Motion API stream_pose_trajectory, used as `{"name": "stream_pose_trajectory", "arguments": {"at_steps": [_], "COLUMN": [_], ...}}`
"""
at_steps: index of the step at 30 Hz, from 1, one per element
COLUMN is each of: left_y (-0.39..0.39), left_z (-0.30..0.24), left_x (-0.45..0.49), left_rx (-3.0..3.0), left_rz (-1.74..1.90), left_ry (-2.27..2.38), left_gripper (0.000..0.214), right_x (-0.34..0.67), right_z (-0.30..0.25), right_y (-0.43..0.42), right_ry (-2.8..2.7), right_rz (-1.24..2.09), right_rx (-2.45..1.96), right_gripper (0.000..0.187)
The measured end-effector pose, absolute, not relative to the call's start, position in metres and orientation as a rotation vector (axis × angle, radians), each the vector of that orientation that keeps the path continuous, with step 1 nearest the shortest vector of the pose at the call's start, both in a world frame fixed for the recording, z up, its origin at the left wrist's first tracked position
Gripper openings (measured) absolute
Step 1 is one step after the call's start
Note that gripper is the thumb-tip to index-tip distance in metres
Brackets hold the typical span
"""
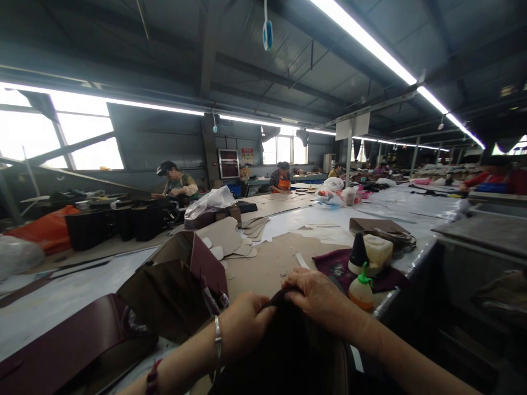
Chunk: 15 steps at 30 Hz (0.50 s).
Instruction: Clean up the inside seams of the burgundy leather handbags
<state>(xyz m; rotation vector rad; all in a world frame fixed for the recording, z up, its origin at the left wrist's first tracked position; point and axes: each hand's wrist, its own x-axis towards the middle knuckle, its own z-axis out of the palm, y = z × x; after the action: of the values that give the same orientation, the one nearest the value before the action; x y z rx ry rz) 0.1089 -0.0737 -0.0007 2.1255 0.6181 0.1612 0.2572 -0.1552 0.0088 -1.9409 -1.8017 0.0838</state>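
Head view: the left hand (247, 321) is closed on the upper edge of a dark piece (296, 345), thumb against curled fingers, and the right hand (310, 293) grips the same edge just beside it, fingers bent over the top. The piece sits at the near side of the table (142, 258), directly below both hands, its lower part too dark to make out. A bangle (218, 332) and a red band (153, 377) circle the left wrist and forearm. Just right of the piece stands a bottle (361, 293) with a green spout (some orange liquid shows in its base); past that, farther from the piece, are a black cone (358, 249) and a pale tub (379, 252), with a maroon cloth (333, 266) spread about them and a brown bag (376, 226) behind. Straight beyond the piece lies a tan sheet (267, 260), with pale cutouts (224, 235) piled toward its left. Left of the piece are an opened bag (164, 291) with a maroon flap and, lower down, another maroon bag (69, 340). Well beyond the piece, to the left, black bags (142, 219) stand in a row beside an orange sheet (47, 227). Farther off still, one co-worker (180, 185) bends behind those bags and another (281, 180) leans over the work surface; far right of the piece, a red sleeve (475, 180) shows.
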Motion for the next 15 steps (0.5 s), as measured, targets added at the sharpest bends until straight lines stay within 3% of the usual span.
{"name": "stream_pose_trajectory", "arguments": {"at_steps": [15], "left_y": [-0.059], "left_z": [0.001], "left_x": [0.098], "left_rx": [2.015], "left_rz": [0.027], "left_ry": [0.502], "left_gripper": [0.038], "right_x": [0.262], "right_z": [0.016], "right_y": [-0.155], "right_ry": [-1.979], "right_rz": [0.168], "right_rx": [-1.818], "right_gripper": [0.011]}}
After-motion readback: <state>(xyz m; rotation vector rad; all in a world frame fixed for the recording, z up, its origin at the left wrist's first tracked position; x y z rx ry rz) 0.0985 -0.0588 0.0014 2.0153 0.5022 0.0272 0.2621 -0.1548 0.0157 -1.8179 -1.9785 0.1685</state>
